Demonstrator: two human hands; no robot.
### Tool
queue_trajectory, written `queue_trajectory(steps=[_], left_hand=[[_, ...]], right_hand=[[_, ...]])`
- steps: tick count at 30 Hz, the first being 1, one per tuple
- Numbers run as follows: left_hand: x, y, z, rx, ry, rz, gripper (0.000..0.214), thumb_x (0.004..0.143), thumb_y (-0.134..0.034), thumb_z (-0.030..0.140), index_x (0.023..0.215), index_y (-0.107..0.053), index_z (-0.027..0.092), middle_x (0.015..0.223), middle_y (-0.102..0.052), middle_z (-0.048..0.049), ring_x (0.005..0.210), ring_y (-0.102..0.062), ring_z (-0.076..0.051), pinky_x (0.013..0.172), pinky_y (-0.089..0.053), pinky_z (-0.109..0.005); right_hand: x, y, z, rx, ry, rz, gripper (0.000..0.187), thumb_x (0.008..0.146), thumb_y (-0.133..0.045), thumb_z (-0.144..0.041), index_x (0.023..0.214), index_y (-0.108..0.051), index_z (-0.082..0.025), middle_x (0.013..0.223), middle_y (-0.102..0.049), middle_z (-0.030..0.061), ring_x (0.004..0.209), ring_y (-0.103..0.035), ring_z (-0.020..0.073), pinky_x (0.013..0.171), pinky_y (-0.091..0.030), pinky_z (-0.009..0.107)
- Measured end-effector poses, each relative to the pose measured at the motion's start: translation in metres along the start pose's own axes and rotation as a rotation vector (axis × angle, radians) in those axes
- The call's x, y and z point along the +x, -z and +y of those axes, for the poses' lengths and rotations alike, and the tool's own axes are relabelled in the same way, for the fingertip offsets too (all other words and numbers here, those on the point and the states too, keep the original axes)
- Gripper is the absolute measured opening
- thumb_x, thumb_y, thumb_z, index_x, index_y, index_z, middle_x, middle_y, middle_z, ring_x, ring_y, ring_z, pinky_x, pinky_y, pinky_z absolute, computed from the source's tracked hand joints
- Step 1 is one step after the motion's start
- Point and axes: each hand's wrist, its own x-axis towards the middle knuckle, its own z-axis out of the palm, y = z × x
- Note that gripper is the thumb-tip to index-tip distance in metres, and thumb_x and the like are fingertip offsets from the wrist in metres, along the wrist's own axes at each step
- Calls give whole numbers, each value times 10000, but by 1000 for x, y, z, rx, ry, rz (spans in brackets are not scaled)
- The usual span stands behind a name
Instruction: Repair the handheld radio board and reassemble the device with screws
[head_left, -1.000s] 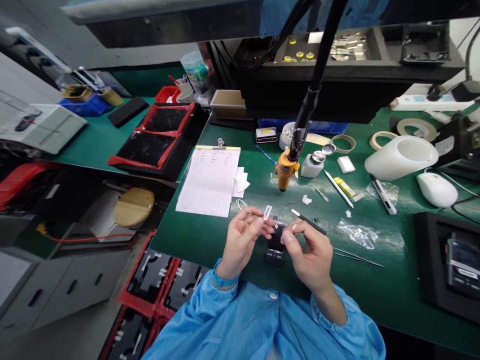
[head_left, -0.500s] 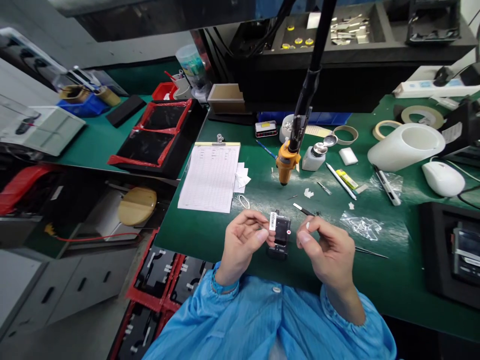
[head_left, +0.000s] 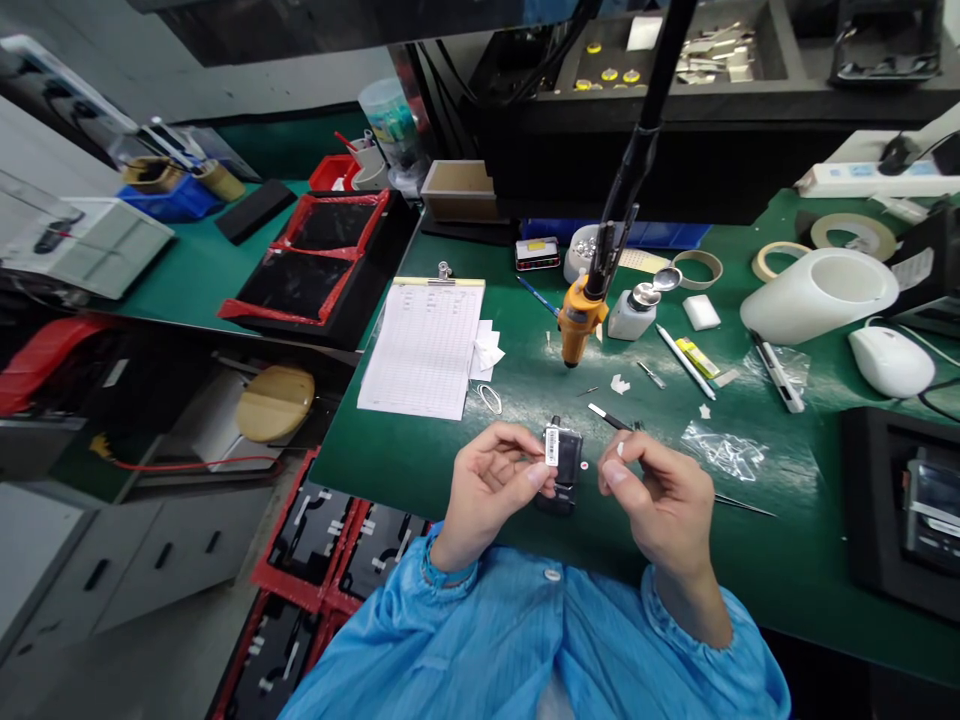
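My left hand (head_left: pixel 495 482) is closed, thumb and fingers pinching a small dark part with a white barcode label (head_left: pixel 552 447). A tiny round white-and-red spot (head_left: pixel 584 465) shows at its right. Below it, a black handheld-like device (head_left: pixel 559 498) lies on the green bench top, partly covered by the held part. Opposite, my right hand (head_left: pixel 664 495) pinches a tiny white scrap (head_left: pixel 620 449) between thumb and forefinger. Tweezers (head_left: pixel 742 505) stick out from beyond the right hand, and a dark-handled tool with a pale tip (head_left: pixel 606 415) lies just above it.
An orange electric screwdriver (head_left: pixel 579 325) hangs over the bench. A clipboard with a form (head_left: pixel 424 350) lies to the left. Toward the right are a white dispenser bottle (head_left: pixel 631 318), a white pen (head_left: pixel 684 360), clear plastic film (head_left: pixel 724 450), a white roll (head_left: pixel 817 295) and a mouse (head_left: pixel 891 358).
The view has shifted slightly. Both hands keep their pinches, and the labelled part has tilted a little and sits slightly farther right.
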Motion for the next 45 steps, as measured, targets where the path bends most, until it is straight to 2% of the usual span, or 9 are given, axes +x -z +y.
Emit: queue_trajectory(steps=[11,22,27,33,37,41,45], left_hand=[[-3,-1,-4,88,-33,-4,304,938,-1036,353,1003,-785,195,794,-813,12,651,-790,-84,669,-673,-129],[-9,1,-3,190,-5,-28,407,956,-1017,368,1161,-699,217,826,-838,15,700,-812,-107,729,-688,-164],[-12,-1,-6,232,-67,-26,400,967,-1001,319,1210,-695,236,852,-847,21,721,-823,-112,732,-686,-167],[-6,5,-1,293,-209,131,397,964,-1005,289,1239,-722,243,833,-815,56,669,-804,-89,728,-678,-163],[-3,12,0,341,-240,214,375,950,-1019,322,1213,-764,237,822,-788,61,662,-781,-84,719,-671,-171],[-4,21,-9,383,-236,249,369,946,-1016,356,1203,-784,229,837,-780,47,689,-771,-91,735,-669,-187],[2,40,-27,534,-198,286,397,966,-970,447,1226,-772,222,891,-789,14,766,-791,-124,766,-668,-222]], right_hand=[[0,4,2,12,-75,35,304,1008,-695,-242,711,-628,-235,603,-624,-47,561,-580,103,578,-451,240],[1,4,7,47,-158,79,309,1015,-700,-291,715,-654,-234,590,-643,-45,535,-585,99,564,-461,234],[2,2,7,68,-203,90,337,1021,-730,-340,713,-643,-235,576,-633,-38,525,-576,109,562,-468,251],[0,3,10,81,-245,112,310,1057,-722,-448,833,-676,-238,576,-616,-48,515,-562,117,550,-477,258],[-7,6,17,41,-267,108,362,1083,-708,-499,835,-653,-240,588,-612,-48,524,-554,114,566,-483,260],[-18,9,32,-56,-291,67,381,1106,-697,-513,847,-660,-236,621,-618,-40,561,-572,119,593,-499,265],[-28,11,56,-217,-295,36,292,1100,-704,-482,955,-725,-229,736,-679,-13,645,-622,132,633,-515,268]])
